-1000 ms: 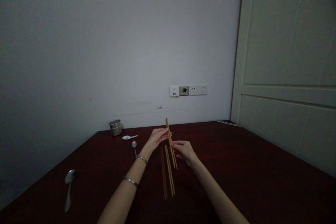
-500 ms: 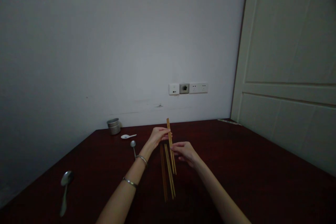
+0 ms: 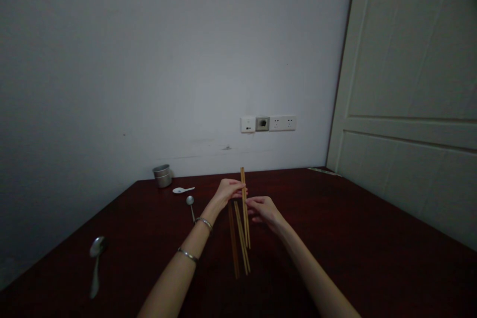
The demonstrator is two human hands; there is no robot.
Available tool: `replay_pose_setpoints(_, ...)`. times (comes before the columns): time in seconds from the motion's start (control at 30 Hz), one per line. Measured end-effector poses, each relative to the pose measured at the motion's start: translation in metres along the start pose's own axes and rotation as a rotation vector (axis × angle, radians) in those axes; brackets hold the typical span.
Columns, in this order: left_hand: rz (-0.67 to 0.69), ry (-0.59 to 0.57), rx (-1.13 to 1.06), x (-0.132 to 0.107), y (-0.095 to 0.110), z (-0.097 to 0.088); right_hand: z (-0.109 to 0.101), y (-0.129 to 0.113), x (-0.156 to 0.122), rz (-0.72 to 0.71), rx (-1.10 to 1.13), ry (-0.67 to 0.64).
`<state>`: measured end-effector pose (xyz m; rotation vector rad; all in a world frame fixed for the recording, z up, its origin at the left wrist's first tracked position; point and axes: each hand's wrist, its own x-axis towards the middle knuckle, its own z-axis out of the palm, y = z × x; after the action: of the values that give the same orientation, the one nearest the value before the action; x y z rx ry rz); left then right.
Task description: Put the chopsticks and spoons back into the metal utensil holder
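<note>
My left hand (image 3: 230,189) pinches a pair of light wooden chopsticks (image 3: 245,218) near their upper ends. My right hand (image 3: 264,210) is closed at the middle of the same pair, its thumb and forefinger against the wood. The pair is held nearly upright, tilted slightly, with the lower ends to the right. Below and left of it, a second light pair of chopsticks (image 3: 242,241) lies on the table, and beside that a darker reddish-brown pair of chopsticks (image 3: 233,243). Bracelets circle my left wrist and forearm.
On the dark red table (image 3: 354,238), a metal spoon (image 3: 96,263) lies at the left, a smaller spoon (image 3: 190,201) near my left wrist, and a white spoon (image 3: 181,190) farther back. A metal cup (image 3: 163,177) stands by the wall. A thin strip (image 3: 323,172) lies at the back right.
Both hands have shifted slightly to the right with the held chopsticks, which are now a bit more upright. The right hand sits a little higher along them.
</note>
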<state>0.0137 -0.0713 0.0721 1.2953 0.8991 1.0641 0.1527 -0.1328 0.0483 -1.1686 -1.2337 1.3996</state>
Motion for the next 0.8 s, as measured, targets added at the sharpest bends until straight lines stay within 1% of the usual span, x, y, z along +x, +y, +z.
replay_pose_setpoints(0.2, -0.006, -0.015, -0.007, 0.002, -0.003, -0.002, 0.0, 0.0, 0.0, 0.003, -0.031, 0.034)
replay_pose_setpoints(0.37, -0.034, 0.02, 0.012, 0.0, -0.001, 0.002, 0.0, 0.001, 0.001, 0.016, -0.051, 0.023)
replay_pose_setpoints(0.43, -0.045, 0.046, 0.023, 0.0, -0.001, 0.004, 0.001, 0.0, 0.003, 0.024, -0.105, 0.049)
replay_pose_setpoints(0.5, -0.054, 0.066, 0.032, 0.0, -0.002, 0.005, 0.003, -0.001, 0.004, -0.016, -0.23, 0.121)
replay_pose_setpoints(0.63, -0.069, 0.1, 0.042, 0.004, -0.008, 0.004, 0.012, -0.006, 0.004, -0.263, -0.669, 0.33)
replay_pose_setpoints(0.67, -0.07, 0.112, 0.047, 0.005, -0.009, 0.003, 0.014, -0.007, 0.003, -0.295, -0.769, 0.372)
replay_pose_setpoints(0.73, -0.07, 0.129, 0.061, 0.006, -0.013, 0.002, 0.019, -0.009, 0.002, -0.296, -0.902, 0.424)
replay_pose_setpoints(0.8, -0.076, 0.126, 0.083, 0.007, -0.015, 0.002, 0.023, -0.008, 0.001, -0.265, -0.961, 0.446)
